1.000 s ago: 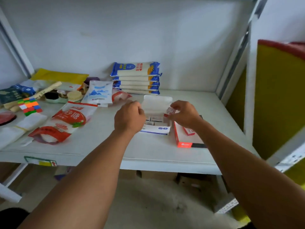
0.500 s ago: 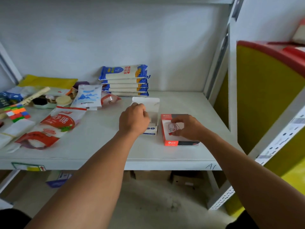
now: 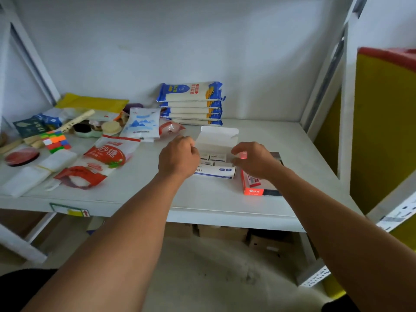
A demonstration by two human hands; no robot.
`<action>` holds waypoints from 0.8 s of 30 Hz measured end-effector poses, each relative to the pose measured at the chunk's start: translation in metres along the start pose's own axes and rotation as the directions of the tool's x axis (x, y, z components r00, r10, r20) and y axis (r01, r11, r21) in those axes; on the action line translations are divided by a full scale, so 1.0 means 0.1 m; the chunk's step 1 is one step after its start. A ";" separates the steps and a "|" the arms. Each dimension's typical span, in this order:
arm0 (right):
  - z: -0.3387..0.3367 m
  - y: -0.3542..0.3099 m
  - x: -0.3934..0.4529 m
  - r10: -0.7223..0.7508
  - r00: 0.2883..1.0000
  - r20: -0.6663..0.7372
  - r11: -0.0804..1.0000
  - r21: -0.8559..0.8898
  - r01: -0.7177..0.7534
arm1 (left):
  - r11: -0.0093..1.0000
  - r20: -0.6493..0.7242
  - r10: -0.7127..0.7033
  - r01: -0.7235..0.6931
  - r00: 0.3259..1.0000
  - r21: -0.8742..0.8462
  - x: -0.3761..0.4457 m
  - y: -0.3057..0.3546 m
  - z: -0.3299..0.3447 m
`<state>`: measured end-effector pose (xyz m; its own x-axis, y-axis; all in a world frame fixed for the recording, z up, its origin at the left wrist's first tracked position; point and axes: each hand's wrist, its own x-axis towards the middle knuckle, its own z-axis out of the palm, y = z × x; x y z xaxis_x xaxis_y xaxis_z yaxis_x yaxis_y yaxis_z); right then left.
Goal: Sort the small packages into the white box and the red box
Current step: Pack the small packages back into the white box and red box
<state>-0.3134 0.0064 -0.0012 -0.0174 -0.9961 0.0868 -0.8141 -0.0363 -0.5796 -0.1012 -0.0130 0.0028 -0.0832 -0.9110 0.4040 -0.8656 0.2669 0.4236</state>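
Right hand (image 3: 254, 162) back from red box (image 3: 253, 186), pinching small package (image 3: 243, 155) over package-filled white box (image 3: 216, 163); left hand (image 3: 177, 159) clenched.

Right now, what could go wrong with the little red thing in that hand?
The right hand pinches a small red package above the gap between the white box and red box; it might drop between them. The white box's raised lid could get knocked by either hand.

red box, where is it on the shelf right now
In the head view the red box lies flat on the white shelf, right of centre near the front edge, beside the open white box and partly under the right hand.
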 end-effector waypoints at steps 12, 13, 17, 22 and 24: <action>0.38 -0.34 0.77 -0.114 0.988 0.106 0.928 -0.345 0.144 | 0.999 0.008 -0.053 0.053 0.999 0.013 0.55 -0.31 0.22; 0.41 -0.37 0.81 -0.122 0.983 0.137 0.921 -0.354 0.164 | 0.999 0.012 -0.052 0.052 0.999 0.010 0.57 -0.31 0.24; 0.60 -0.45 0.82 -0.106 0.969 0.225 0.882 -0.429 0.196 | 1.000 0.064 -0.024 0.023 0.998 0.019 0.50 -0.31 0.27; 0.57 -0.47 0.81 -0.060 0.954 0.292 0.871 -0.451 0.193 | 1.000 0.188 0.000 0.000 0.982 0.000 0.45 -0.33 0.25; 0.50 -0.51 0.76 -0.069 0.932 0.356 0.863 -0.447 0.235 | 1.000 0.223 -0.001 0.008 0.975 -0.030 0.41 -0.35 0.25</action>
<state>-0.2442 -0.0713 -0.0051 0.2466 -0.9546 -0.1673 -0.9663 -0.2289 -0.1178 -0.0869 -0.0677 -0.0159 -0.1901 -0.9584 0.2127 -0.8512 0.2689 0.4507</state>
